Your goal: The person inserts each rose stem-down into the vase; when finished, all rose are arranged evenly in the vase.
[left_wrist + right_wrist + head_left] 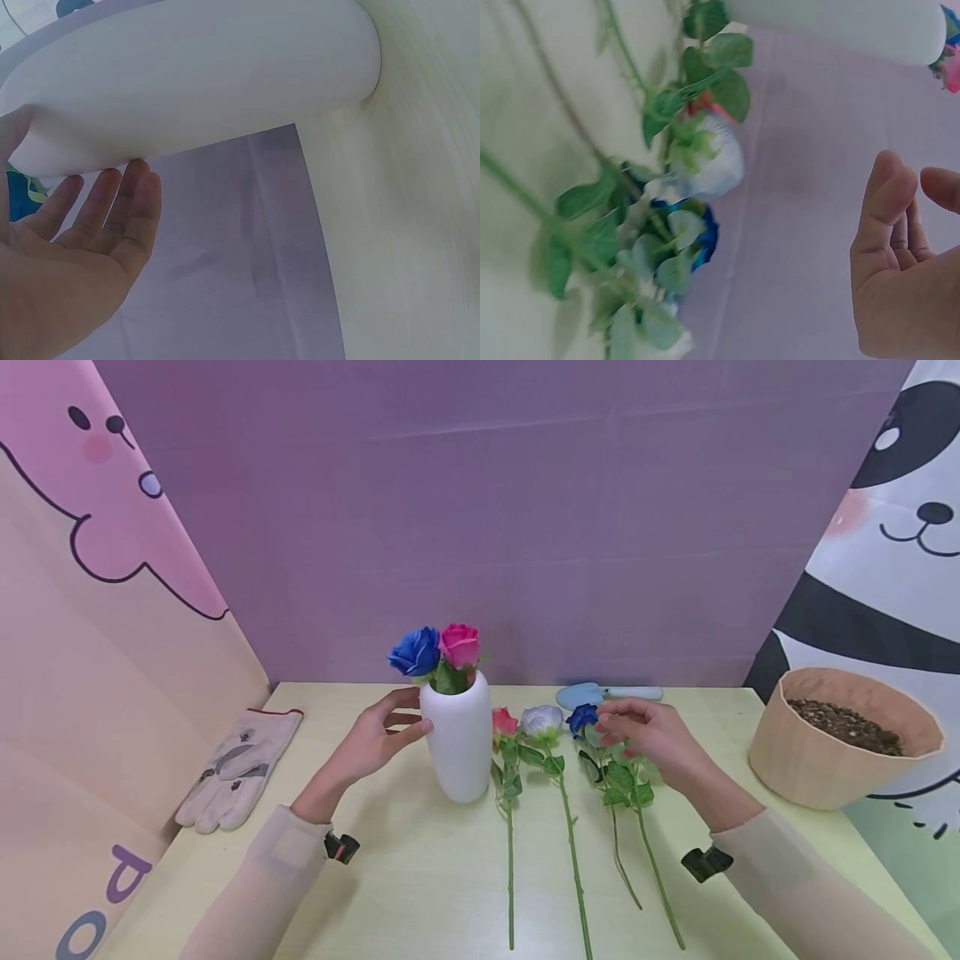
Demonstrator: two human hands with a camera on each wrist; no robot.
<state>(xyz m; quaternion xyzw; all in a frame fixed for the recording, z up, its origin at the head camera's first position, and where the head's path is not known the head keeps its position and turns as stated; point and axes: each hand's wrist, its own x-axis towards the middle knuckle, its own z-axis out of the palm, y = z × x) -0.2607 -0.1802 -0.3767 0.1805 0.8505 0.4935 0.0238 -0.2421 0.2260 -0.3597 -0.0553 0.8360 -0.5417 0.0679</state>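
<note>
A white vase (461,743) stands upright on the table, a blue rose (415,652) and a pink rose (460,646) in its mouth. My left hand (375,735) holds the vase's left side, thumb in front and fingertips behind. On the table to the right lie a coral-red rose (504,722), a white rose (543,720) and another blue rose (582,718), all with long green stems. Above the rightmost stems hovers my right hand (648,735), which hides one flower head. In the right wrist view its fingers are bent, thumb apart, with nothing between them.
A blue-grey trowel (581,695) lies at the table's back edge. At the right stands a tan pot (817,768) with dark soil. Folded grey-white gloves (243,768) lie at the left edge. A purple cloth wall (525,527) rises behind the table.
</note>
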